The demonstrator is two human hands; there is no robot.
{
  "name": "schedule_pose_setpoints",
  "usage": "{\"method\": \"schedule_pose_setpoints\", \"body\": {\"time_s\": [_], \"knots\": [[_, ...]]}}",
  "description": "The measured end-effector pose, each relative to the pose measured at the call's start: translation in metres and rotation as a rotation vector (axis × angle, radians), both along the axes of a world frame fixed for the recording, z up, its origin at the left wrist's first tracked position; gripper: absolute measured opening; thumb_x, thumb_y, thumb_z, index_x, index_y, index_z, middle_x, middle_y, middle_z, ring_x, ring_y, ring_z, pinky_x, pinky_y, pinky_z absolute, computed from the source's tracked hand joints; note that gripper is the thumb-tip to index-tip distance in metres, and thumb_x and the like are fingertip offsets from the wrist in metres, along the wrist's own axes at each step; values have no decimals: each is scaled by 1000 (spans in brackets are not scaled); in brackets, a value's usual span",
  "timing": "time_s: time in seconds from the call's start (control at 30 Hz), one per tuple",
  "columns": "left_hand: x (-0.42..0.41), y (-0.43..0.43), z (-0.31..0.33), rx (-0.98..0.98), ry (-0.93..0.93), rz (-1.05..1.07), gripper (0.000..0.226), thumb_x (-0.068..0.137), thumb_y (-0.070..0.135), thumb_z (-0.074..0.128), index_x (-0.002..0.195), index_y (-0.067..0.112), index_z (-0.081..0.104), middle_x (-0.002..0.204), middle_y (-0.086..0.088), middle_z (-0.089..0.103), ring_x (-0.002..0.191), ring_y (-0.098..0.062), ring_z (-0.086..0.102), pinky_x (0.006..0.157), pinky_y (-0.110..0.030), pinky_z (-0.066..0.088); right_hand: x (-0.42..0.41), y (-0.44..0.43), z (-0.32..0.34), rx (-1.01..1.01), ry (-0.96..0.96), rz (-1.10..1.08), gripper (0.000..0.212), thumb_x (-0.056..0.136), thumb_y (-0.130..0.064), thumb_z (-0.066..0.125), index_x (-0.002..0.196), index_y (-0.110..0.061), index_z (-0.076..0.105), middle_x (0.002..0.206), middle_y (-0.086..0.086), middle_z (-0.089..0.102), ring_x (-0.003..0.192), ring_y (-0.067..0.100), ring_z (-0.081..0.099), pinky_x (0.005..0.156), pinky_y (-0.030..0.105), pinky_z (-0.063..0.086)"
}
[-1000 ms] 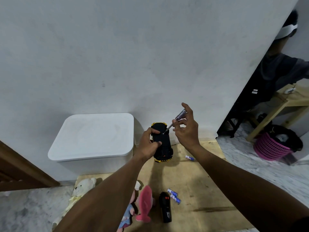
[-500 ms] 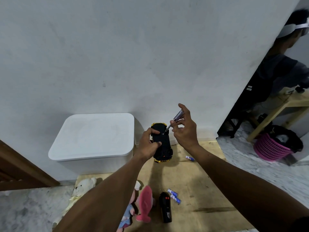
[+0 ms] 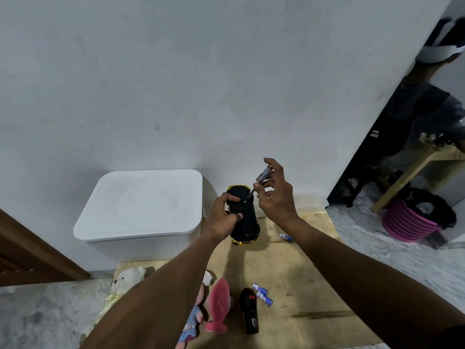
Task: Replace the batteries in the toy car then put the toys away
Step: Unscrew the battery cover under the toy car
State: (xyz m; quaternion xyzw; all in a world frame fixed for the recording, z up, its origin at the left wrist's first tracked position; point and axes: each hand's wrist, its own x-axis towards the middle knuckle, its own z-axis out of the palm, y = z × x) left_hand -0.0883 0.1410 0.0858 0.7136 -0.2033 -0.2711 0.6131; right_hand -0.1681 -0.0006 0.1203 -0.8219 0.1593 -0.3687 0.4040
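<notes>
My left hand [image 3: 224, 215] grips a black toy car [image 3: 247, 220] with gold trim, held in the air upside down with its underside facing me. My right hand [image 3: 275, 197] pinches a small screwdriver [image 3: 261, 178], and its tip touches a screw on the car's underside. On the wooden board [image 3: 302, 268] below lie two blue-and-white batteries [image 3: 262, 294] beside a black remote control [image 3: 249, 311]. A third battery [image 3: 285, 237] lies farther back on the board.
A white lidded storage bin [image 3: 141, 205] stands against the wall at left. A white teddy bear [image 3: 125, 280], a pink plush fish [image 3: 218, 304] and a small doll [image 3: 193, 321] lie near the board's front left. At right, a person sits by a wooden table [image 3: 412, 170] and pink basket [image 3: 407, 222].
My right hand has turned slightly on the screwdriver, its fingers shifting around the handle. The car and my left hand stay in place.
</notes>
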Motion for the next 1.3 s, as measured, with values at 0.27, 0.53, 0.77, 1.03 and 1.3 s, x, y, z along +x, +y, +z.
{"method": "schedule_pose_setpoints", "body": {"time_s": [0.27,0.53,0.77,1.03,1.3], "knots": [[0,1,-1,9,-23,-7,40,78,-11,60,98,23,59,125,-17,56,95,-46,64,77,-55,58,0,1,-2,-13,-3,41,71,91,-4,61,135,-54,34,95,-15,61,78,15,68,61,37,60],[-1,2,2,-4,13,-7,39,80,-11,59,102,21,58,129,-15,54,96,-44,65,81,-58,57,3,3,0,3,-16,35,70,91,-11,64,139,-52,34,109,-8,63,81,13,68,62,30,59],[0,7,4,4,31,-17,38,81,-10,59,104,21,58,130,-17,54,97,-42,67,81,-58,57,8,3,3,51,-37,-8,53,92,-8,65,134,-37,50,92,-10,61,80,14,65,61,45,60],[1,3,2,-37,64,-17,41,77,-6,60,94,31,60,133,-15,52,97,-42,67,80,-59,58,12,6,6,30,7,1,67,94,-5,55,145,-44,37,95,-10,64,83,15,65,77,46,60],[1,11,7,-19,80,-10,36,83,-8,60,106,20,58,128,-15,57,97,-37,69,84,-55,58,13,11,10,18,-70,-1,46,89,-21,74,130,-31,56,96,-2,65,83,10,66,52,31,56]]}}
